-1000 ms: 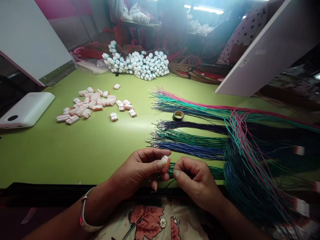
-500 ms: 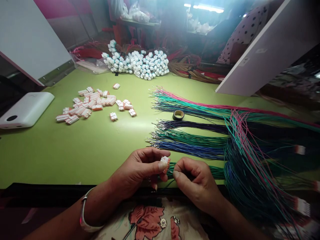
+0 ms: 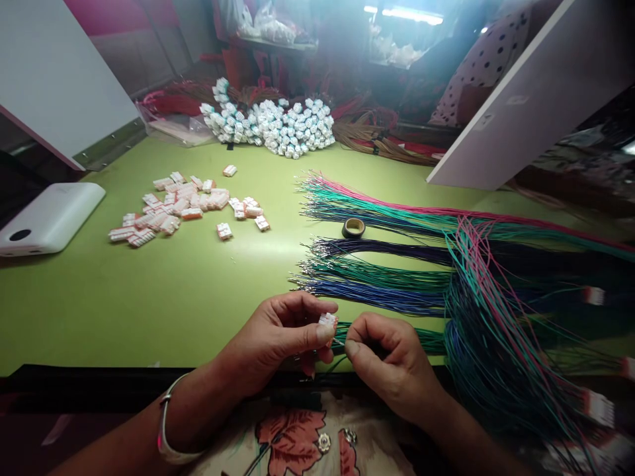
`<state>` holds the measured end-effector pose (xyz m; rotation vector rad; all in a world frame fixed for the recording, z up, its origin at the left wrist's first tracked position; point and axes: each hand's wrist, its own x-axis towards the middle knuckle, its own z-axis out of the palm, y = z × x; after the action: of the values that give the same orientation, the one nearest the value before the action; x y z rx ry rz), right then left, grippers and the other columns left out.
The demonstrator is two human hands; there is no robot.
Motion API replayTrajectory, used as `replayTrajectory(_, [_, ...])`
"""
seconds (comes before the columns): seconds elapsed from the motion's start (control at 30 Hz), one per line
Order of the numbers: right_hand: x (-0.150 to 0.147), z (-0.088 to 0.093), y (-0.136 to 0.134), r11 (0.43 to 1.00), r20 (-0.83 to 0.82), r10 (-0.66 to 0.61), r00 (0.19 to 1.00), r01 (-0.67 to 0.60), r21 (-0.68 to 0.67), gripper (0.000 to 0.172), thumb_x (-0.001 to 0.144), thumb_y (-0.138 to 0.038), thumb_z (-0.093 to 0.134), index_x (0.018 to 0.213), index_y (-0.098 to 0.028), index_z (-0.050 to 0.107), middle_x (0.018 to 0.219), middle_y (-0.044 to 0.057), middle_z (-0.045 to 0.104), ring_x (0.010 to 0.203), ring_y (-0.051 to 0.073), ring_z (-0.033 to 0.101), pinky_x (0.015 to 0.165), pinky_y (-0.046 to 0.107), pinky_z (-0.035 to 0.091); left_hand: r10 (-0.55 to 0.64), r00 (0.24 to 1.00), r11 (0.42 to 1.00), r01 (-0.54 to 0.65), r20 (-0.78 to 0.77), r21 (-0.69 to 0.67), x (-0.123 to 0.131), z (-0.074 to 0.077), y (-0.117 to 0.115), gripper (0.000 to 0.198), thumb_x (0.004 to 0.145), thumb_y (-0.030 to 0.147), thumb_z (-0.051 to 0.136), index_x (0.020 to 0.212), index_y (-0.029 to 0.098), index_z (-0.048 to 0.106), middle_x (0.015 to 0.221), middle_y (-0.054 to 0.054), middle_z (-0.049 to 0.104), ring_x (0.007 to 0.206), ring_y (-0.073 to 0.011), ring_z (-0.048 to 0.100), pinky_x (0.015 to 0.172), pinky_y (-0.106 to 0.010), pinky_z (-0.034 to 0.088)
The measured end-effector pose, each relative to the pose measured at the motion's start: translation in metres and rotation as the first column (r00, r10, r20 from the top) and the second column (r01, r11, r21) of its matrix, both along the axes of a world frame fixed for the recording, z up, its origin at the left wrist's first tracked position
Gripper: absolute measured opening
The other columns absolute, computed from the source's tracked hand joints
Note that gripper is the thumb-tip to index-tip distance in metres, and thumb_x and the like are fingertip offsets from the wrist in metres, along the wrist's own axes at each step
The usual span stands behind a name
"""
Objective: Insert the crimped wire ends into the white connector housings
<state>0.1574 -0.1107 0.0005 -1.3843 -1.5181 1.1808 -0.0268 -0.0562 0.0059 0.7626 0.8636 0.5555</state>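
Observation:
Between thumb and fingers, my left hand [image 3: 282, 334] grips a white and orange wire connector [image 3: 328, 322] near the table's front edge. Just to its right, my right hand [image 3: 384, 360] is closed in a pinch on a thin wire [image 3: 339, 342], whose tip points at the connector's orange side. Whether that tip is inside the connector I cannot tell. Behind both hands lies a bundle of green wires [image 3: 429, 340], partly covered by the right hand. Bundles of blue wires [image 3: 377, 295], green wires [image 3: 387, 274] and dark wires [image 3: 397, 251] lie farther back, with metal tips facing left.
Loose connectors [image 3: 183, 201] are heaped at left, beside a white power bank [image 3: 52, 218]. A tape roll [image 3: 354, 229] sits among the wires. Pink and teal wires [image 3: 476, 251] hang over the right side. White-ended harnesses [image 3: 292, 129] are piled behind; a white panel [image 3: 501, 112] slants at right.
The connector has tilted slightly in my left hand, and the wire tip at my right fingers shows more clearly. Otherwise both hands stay nearly in place.

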Motion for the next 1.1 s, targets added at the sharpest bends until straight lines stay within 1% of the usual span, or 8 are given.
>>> replayTrajectory(0.17, [-0.0001, -0.0003, -0.0002, 1.0, -0.01, 0.0, 1.0, 0.0, -0.008, 0.015, 0.08, -0.015, 0.054, 0.065, -0.017, 0.053, 0.056, -0.005, 0.046, 0.05, 0.008, 0.037, 0.046, 0.021, 0.028, -0.012, 1.0, 1.0, 0.012, 0.004, -0.014, -0.0002, 0.0007, 0.0006, 0.03, 0.07, 0.029, 0.083, 0.093, 0.016, 0.068, 0.063, -0.001, 0.066, 0.056, -0.0148, 0.066, 0.041, -0.018, 0.049])
replayTrajectory(0.3, [0.0, -0.0009, -0.0005, 1.0, -0.034, 0.005, 0.999, -0.005, -0.017, 0.015, 0.08, -0.015, 0.054, 0.066, -0.017, 0.053, 0.057, -0.005, 0.047, 0.051, 0.008, 0.038, 0.047, 0.021, 0.029, -0.021, 0.999, 0.998, 0.024, 0.048, -0.057, 0.0006, 0.0006, 0.0005, 0.032, 0.07, 0.029, 0.082, 0.095, 0.017, 0.067, 0.063, -0.001, 0.066, 0.057, -0.0151, 0.066, 0.042, -0.018, 0.05])
replayTrajectory(0.47, [-0.0007, -0.0016, -0.0001, 1.0, -0.018, -0.007, 1.0, 0.007, -0.004, 0.015, 0.081, -0.014, 0.053, 0.066, -0.016, 0.053, 0.056, -0.005, 0.046, 0.052, 0.008, 0.037, 0.047, 0.021, 0.028, -0.013, 1.0, 0.999, 0.012, 0.023, 0.033, 0.002, 0.0, -0.0013, 0.026, 0.074, 0.027, 0.08, 0.093, 0.016, 0.066, 0.066, 0.0, 0.067, 0.056, -0.0124, 0.063, 0.048, -0.02, 0.052])
replayTrajectory(0.6, [-0.0014, -0.0022, 0.0007, 1.0, -0.01, -0.012, 1.0, 0.012, 0.0, 0.015, 0.081, -0.015, 0.054, 0.066, -0.016, 0.053, 0.056, -0.005, 0.046, 0.051, 0.008, 0.037, 0.047, 0.021, 0.028, -0.011, 0.999, 1.0, 0.012, 0.048, -0.009, 0.0024, -0.0002, -0.0025, 0.028, 0.074, 0.028, 0.08, 0.095, 0.017, 0.066, 0.066, 0.0, 0.066, 0.058, -0.0141, 0.064, 0.046, -0.02, 0.05])
replayTrajectory(0.73, [-0.0011, -0.0037, 0.001, 1.0, 0.006, -0.007, 1.0, 0.007, 0.025, 0.015, 0.081, -0.015, 0.054, 0.065, -0.016, 0.053, 0.056, -0.005, 0.048, 0.052, 0.008, 0.038, 0.048, 0.021, 0.029, -0.001, 1.0, 0.997, 0.0, 0.022, 0.08, 0.0029, -0.0006, -0.0032, 0.026, 0.075, 0.028, 0.079, 0.094, 0.016, 0.066, 0.067, 0.0, 0.066, 0.055, -0.0116, 0.061, 0.049, -0.021, 0.052])
replayTrajectory(0.87, [-0.0015, -0.0045, 0.0013, 1.0, 0.007, -0.007, 1.0, 0.007, 0.023, 0.016, 0.082, -0.016, 0.054, 0.066, -0.016, 0.053, 0.056, -0.005, 0.047, 0.052, 0.008, 0.037, 0.048, 0.021, 0.029, -0.024, 0.998, 0.999, 0.022, 0.055, 0.026, 0.0036, -0.0022, -0.0035, 0.025, 0.076, 0.028, 0.077, 0.096, 0.017, 0.065, 0.065, 0.0, 0.065, 0.058, -0.0138, 0.063, 0.046, -0.021, 0.051])
replayTrajectory(1.0, [-0.0033, -0.0039, 0.0025, 0.999, -0.036, 0.029, 0.999, -0.027, 0.045, 0.02, 0.084, -0.016, 0.054, 0.065, -0.017, 0.052, 0.058, -0.004, 0.051, 0.052, 0.008, 0.04, 0.049, 0.021, 0.031, -0.04, 0.998, 0.996, 0.036, 0.054, 0.079, 0.0053, -0.0029, -0.0045, 0.023, 0.077, 0.026, 0.077, 0.095, 0.017, 0.065, 0.066, 0.0, 0.065, 0.057, -0.0122, 0.062, 0.05, -0.022, 0.053])
replayTrajectory(1.1, [-0.0025, -0.0027, 0.0035, 0.995, -0.041, 0.042, 0.998, -0.038, 0.092, 0.02, 0.087, -0.016, 0.053, 0.067, -0.017, 0.055, 0.061, -0.003, 0.055, 0.054, 0.009, 0.044, 0.052, 0.021, 0.034, -0.041, 0.998, 0.997, 0.037, 0.05, 0.072, 0.0058, -0.0028, -0.0044, 0.023, 0.079, 0.026, 0.076, 0.095, 0.016, 0.064, 0.065, 0.0, 0.066, 0.057, -0.0122, 0.062, 0.05, -0.021, 0.053])
